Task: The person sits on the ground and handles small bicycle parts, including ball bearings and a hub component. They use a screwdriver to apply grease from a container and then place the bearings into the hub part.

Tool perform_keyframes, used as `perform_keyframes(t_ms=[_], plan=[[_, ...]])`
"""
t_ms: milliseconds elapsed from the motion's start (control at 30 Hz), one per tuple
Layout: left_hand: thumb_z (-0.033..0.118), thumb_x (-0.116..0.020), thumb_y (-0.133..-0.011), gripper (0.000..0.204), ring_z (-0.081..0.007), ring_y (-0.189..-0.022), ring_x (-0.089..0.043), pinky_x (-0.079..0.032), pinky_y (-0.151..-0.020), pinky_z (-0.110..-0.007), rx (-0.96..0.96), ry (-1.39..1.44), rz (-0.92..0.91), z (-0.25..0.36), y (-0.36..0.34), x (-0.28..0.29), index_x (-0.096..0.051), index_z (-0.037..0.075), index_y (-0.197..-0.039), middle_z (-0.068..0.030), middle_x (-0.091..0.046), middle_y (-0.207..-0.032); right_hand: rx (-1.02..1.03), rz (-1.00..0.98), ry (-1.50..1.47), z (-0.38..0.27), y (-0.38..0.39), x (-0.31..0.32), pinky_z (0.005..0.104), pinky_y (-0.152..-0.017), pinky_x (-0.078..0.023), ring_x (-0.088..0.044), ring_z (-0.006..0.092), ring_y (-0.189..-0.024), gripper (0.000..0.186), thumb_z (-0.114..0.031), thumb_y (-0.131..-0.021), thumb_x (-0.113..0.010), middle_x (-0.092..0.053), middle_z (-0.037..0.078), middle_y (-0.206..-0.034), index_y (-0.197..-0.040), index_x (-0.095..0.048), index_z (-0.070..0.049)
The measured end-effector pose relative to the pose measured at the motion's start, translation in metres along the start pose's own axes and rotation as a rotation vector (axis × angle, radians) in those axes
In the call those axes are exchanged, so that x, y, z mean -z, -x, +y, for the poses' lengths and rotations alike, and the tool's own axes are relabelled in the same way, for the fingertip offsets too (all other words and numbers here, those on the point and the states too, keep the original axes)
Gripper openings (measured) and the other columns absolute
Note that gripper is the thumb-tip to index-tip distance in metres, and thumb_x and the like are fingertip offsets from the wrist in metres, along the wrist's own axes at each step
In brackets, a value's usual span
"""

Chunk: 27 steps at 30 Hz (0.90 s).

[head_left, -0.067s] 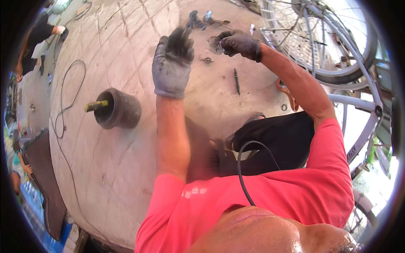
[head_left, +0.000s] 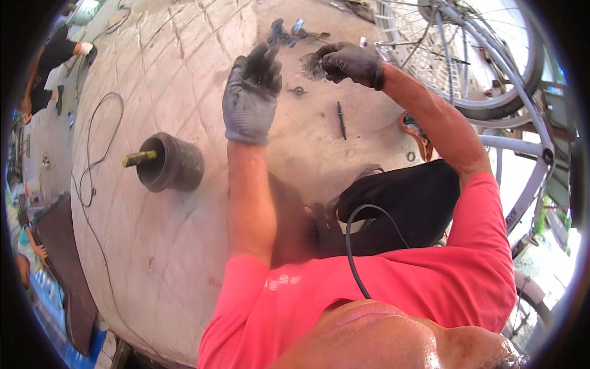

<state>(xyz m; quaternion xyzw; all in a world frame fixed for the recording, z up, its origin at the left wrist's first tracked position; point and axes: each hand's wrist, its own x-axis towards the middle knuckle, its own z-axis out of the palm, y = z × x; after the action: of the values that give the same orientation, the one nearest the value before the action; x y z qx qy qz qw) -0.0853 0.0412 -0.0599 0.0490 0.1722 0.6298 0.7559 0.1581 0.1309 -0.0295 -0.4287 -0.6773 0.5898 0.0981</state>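
Count, head view:
- wearer's hands: 2, a left hand [head_left: 252, 101] in a grey-and-black knit glove, a right hand [head_left: 351, 65] in a dark glove
- dark brown open-mouthed cylinder [head_left: 183, 165]: 1
- yellowish round stick [head_left: 137, 158] at its mouth: 1
- slim black pen-shaped tool [head_left: 342, 121]: 1
- small grey ring [head_left: 412, 157]: 1
- small dark metal piece [head_left: 297, 91] with round middle: 1
- orange-brown curved piece [head_left: 420, 138]: 1
- spoked wheels with dark tyres [head_left: 491, 109]: at least 2
- large dark brown panel [head_left: 69, 270]: 1
- other people [head_left: 54, 56]: at least 2, partly cut off
- dark jumbled pieces [head_left: 281, 34] up top: several, exact count unclear
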Motion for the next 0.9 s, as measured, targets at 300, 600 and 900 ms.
perform_keyframes(t_ms=[300, 600, 900], plan=[[0.026, -0.052, -0.109, 0.041, -0.0084, -0.063, -0.042, -0.038, -0.059, -0.021, 0.138, -0.138, -0.068, -0.032, 0.004, -0.007, -0.059, -0.001, -0.139, -0.0019, -0.06, -0.083, -0.025, 0.029, -0.346, -0.078, 0.07, -0.007, 0.0243, -0.065, -0.045, -0.049, 0.0089, -0.071, 0.039, -0.013, -0.094, -0.053, -0.06, -0.002, -0.096, -0.128, -0.069, -0.004], [0.021, -0.054, -0.108, 0.023, -0.006, -0.051, -0.032, -0.026, -0.049, -0.022, 0.074, -0.442, -0.012, -0.041, 0.017, -0.038, -0.064, 0.005, -0.12, 0.0057, -0.037, -0.066, 0.012, 0.088, -0.4, -0.056, 0.061, -0.016, 0.0248, -0.064, -0.047, -0.055, 0.0094, -0.072, 0.03, -0.007, -0.094, -0.057, -0.066, 0.003, -0.105, -0.121, -0.068, 0.002], [0.018, -0.051, -0.108, 0.017, -0.0056, -0.049, -0.034, -0.028, -0.047, -0.021, -0.029, -0.482, -0.056, -0.047, 0.011, -0.024, -0.063, 0.008, -0.109, 0.0052, -0.04, -0.063, 0.1, 0.133, -0.436, -0.066, 0.067, -0.022, 0.0244, -0.064, -0.046, -0.056, 0.0097, -0.073, 0.032, -0.011, -0.099, -0.057, -0.067, 0.005, -0.103, -0.126, -0.064, 0.004]])
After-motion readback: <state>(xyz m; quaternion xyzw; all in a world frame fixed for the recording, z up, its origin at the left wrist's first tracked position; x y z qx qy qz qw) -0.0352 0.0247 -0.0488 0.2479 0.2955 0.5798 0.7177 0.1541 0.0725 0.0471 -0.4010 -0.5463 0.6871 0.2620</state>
